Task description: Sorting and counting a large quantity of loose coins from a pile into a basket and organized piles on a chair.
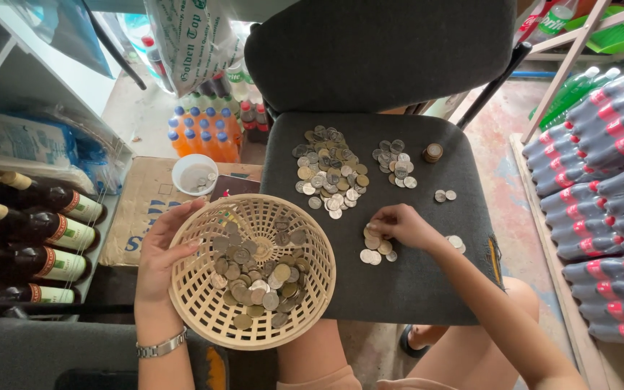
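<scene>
Beige basket (204, 303) overhangs the chair seat (406, 289) edge, gripped by left hand (159, 258).

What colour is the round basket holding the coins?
The basket is cream-beige plastic with a lattice of open slots, seen best in the head view.

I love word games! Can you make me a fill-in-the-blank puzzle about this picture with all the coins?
1. The left hand holds a round cream plastic ____ with coins inside.
2. The right hand touches a small pile of coins on the dark seat of a ____.
3. A short stack of coins stands on the seat, to the ____ of the biggest coin pile.
4. A small white cup sits on a flat piece of ____.

Missing words: basket; chair; right; cardboard
</scene>
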